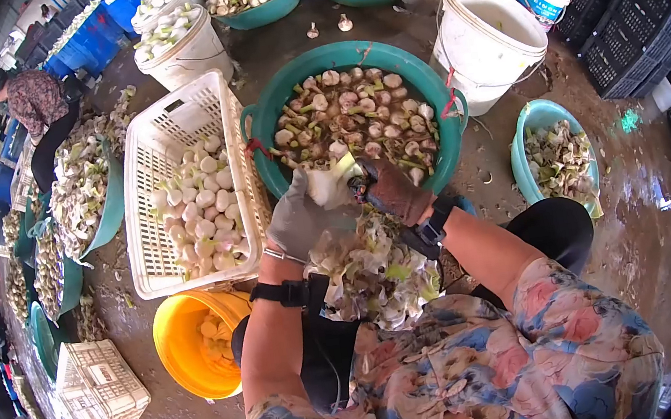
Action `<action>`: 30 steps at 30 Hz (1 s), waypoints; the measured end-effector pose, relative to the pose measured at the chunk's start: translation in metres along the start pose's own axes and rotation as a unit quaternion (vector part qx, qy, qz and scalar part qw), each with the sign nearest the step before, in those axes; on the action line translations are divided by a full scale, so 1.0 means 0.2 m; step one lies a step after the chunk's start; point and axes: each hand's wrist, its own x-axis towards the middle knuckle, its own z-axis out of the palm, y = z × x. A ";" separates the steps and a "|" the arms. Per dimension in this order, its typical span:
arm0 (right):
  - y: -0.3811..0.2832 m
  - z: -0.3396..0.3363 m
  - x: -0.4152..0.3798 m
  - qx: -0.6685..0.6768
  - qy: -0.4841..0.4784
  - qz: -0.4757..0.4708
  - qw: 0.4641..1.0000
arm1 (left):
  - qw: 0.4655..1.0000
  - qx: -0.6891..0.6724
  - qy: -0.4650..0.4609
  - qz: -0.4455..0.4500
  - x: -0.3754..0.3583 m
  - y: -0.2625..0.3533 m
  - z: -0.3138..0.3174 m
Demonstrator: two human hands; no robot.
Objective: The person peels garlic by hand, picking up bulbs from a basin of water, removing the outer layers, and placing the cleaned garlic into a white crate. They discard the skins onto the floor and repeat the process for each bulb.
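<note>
Your left hand, gloved in grey: fingers grasping one pale garlic bulb, held above the near rim of the green tub. Your right hand, gloved in brown: fingers clenched round a small dark object, type unclear, at the bulb's green stem end.

Green tub: many untrimmed bulbs in murky liquid. White crate, just left of the tub: whitish peeled bulbs. Below your hands: one heap of peelings. Yellow bucket, nearer you than the crate: some pale pieces. Teal basin, right: more peelings.
</note>
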 end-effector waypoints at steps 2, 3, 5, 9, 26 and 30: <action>0.00 0.00 0.00 -0.010 0.030 -0.017 0.999 | 0.971 -0.137 -0.194 -0.025 0.06 -0.06 -0.13; -0.02 0.00 0.01 0.164 0.010 0.020 0.986 | 0.971 -0.137 -0.196 -0.022 0.04 -0.05 -0.08; -0.06 0.00 -0.02 0.333 -0.006 0.060 0.941 | 0.976 0.195 0.011 0.096 -0.05 -0.02 0.09; -0.15 0.04 -0.08 0.134 0.025 0.048 0.989 | 0.779 0.467 0.258 0.329 0.04 -0.05 0.00; 0.34 0.34 -0.07 -0.259 -0.105 -0.088 0.956 | 0.966 -0.055 0.005 0.251 -0.03 0.20 -0.05; 0.38 0.32 0.08 -0.260 -0.160 -0.141 0.942 | 0.907 -0.242 0.103 0.330 -0.06 0.40 -0.33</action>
